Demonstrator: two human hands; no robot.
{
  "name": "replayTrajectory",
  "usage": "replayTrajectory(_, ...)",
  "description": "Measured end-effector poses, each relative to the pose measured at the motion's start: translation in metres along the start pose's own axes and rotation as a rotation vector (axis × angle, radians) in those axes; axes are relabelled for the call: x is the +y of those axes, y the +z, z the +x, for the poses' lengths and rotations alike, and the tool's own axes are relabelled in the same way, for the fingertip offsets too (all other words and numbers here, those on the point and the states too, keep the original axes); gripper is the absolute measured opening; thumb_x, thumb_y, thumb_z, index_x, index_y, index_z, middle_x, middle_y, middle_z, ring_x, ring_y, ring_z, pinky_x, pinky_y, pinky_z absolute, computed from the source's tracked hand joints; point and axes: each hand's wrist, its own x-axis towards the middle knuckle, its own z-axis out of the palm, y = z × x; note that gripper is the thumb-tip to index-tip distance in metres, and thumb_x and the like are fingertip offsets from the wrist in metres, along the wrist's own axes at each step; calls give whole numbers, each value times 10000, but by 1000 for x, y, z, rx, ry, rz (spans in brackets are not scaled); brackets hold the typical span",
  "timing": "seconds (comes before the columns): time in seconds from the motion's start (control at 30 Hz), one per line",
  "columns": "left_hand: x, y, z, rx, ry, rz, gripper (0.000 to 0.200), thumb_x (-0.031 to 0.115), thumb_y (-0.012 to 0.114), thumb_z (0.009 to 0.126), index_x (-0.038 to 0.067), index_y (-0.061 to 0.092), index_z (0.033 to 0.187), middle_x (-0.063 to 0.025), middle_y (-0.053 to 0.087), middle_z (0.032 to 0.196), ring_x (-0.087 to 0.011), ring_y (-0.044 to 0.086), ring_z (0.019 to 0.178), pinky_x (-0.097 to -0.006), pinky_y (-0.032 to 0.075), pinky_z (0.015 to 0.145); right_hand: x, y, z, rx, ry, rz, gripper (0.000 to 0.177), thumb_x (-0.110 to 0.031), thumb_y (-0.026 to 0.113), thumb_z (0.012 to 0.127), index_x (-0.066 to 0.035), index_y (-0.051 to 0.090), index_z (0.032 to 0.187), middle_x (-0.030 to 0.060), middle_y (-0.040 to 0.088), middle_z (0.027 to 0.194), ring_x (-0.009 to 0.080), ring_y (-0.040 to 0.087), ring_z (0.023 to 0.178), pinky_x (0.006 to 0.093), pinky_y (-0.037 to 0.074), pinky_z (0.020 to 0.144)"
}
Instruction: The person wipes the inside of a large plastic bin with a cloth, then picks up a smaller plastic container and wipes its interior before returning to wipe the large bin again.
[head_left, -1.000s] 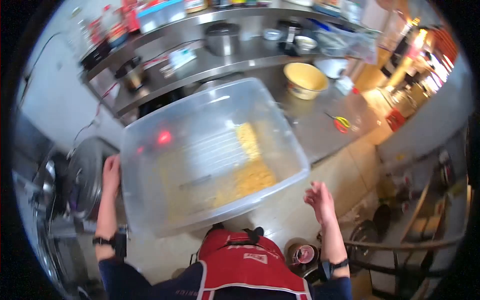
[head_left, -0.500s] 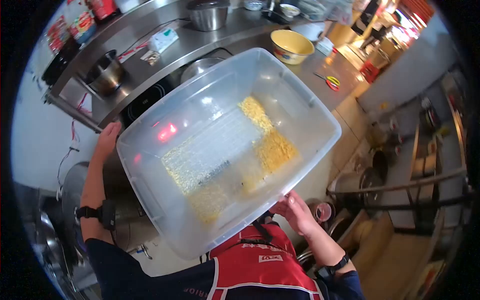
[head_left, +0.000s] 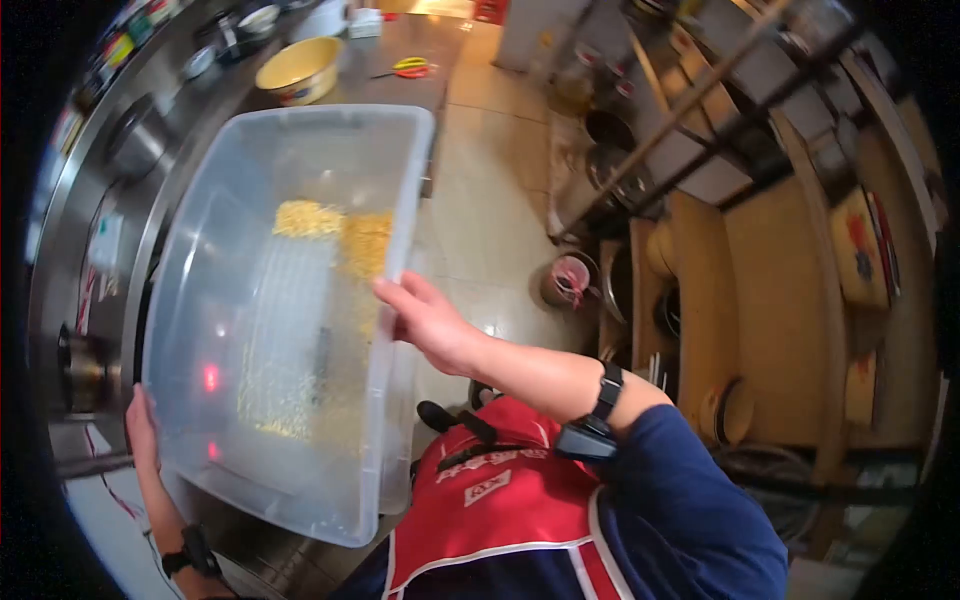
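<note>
Between my hands is a large translucent plastic tub (head_left: 290,290), tilted so that its inside faces me. Pale yellow crumbly bits (head_left: 307,218) and darker golden bits (head_left: 366,243) show at its bottom; I cannot make out what they are. My right hand (head_left: 432,322) grips the tub's right rim, thumb over the edge and the other fingers partly hidden. At the lower left edge, my left hand (head_left: 143,428) holds the opposite side, with most of its fingers out of sight behind the wall.
Along the left runs a steel counter with a yellow basin (head_left: 300,72), scissors (head_left: 411,68) with yellow and red handles, and a steel pot (head_left: 137,137). Wooden shelving (head_left: 765,290) stands at right. A bucket (head_left: 568,280) with a pink item sits on the tiled floor (head_left: 487,180).
My view has swung to the right, so the counter now lies at left and the shelving fills the right. The tub has turned with me, and both hands remain on it.
</note>
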Motion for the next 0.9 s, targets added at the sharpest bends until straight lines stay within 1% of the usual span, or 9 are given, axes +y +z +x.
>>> replayTrajectory(0.1,2,-14,25,-10,0,5,453,502,437,981,116,496,750,75,385,706,-66,359,642,-254,284,571,-20,-4,-4,-37,-135,41,380,-424,569,936,-61,460,965,26,499,857,117,503,746,299,467,707)
replayTrajectory(0.2,66,-10,5,-64,18,-82,551,515,416,983,26,609,1153,-21,578,1035,-130,526,925,-261,411,829,-56,-36,-52,-103,-282,97,381,-418,581,932,-60,455,899,19,493,796,108,500,693,278,468,642)
replayTrajectory(0.3,107,2,19,-229,174,-152,670,492,357,1004,-22,347,1435,-96,499,1364,-184,461,1233,-284,320,1050,-79,-60,-86,-7,-455,187,295,-373,560,950,-96,478,894,-1,499,780,102,495,674,269,450,612)
replayTrajectory(0.43,207,92,-18,-184,240,-101,714,557,380,975,-30,436,1378,-91,538,1289,-153,490,1164,-287,358,1010,-124,-113,-122,289,-559,141,223,-344,530,951,-142,521,856,-61,393,643,62,397,564,250,360,530)
replayTrajectory(0.5,252,153,-43,-254,154,-243,671,624,419,929,-1,617,1073,-66,617,1006,-139,558,952,-287,432,861,-162,-110,-149,369,-582,232,290,-326,499,955,-76,583,1076,61,648,918,168,635,812,325,515,736)
replayTrajectory(0.53,265,177,-51,-396,113,-283,665,648,429,912,21,648,945,-50,620,901,-135,568,870,-287,449,804,-176,-127,-165,260,-559,188,453,-357,456,979,-21,493,1280,111,613,1178,207,585,1078,354,453,951)
replayTrajectory(0.6,276,239,-48,-384,69,-259,651,691,445,878,69,607,775,-16,571,762,-123,545,762,-287,447,715,-204,-172,-158,322,-579,94,479,-355,498,959,0,499,1281,126,620,1155,215,611,1030,357,482,909)
replayTrajectory(0.73,282,338,-91,-533,-38,-400,692,689,454,874,22,633,926,-61,612,889,-156,571,849,-307,463,781,-239,-252,-163,744,-524,-206,514,-318,657,873,90,555,1167,195,651,1013,249,663,855,344,543,762)
replayTrajectory(0.9,226,436,-138,-583,-223,-481,772,687,454,873,-30,591,1126,-144,602,1145,-202,563,1051,-321,447,899,-244,-323,-146,797,-337,-360,508,-322,677,862,92,581,1141,177,654,1018,233,662,859,319,532,758)
